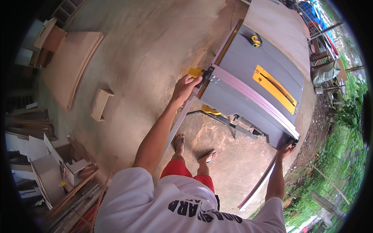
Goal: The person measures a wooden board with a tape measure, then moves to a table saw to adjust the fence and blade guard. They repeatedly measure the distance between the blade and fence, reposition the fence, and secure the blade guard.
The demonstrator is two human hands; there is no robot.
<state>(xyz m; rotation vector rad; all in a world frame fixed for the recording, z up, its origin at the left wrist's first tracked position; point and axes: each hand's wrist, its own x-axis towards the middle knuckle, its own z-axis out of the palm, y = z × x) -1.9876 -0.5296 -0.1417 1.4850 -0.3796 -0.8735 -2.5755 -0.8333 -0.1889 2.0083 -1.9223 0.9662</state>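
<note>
A table saw with a grey top stands in front of me. Its long rip fence, pinkish-silver, crosses the top from left to right. My left hand is closed around the fence's left end, beside a yellow lever and a black clamp. At the fence's other end, my right hand has its fingers closed on the black end piece; they are partly hidden. Beyond the fence lies a yellow insert plate with a dark slot. A yellow and black tape measure rests near the far left corner.
Rails extend from the saw toward me on both sides. A pale board adjoins the saw's far side. Left on the concrete floor are stacked wood sheets, a small wooden piece and piled offcuts. Grass borders the right.
</note>
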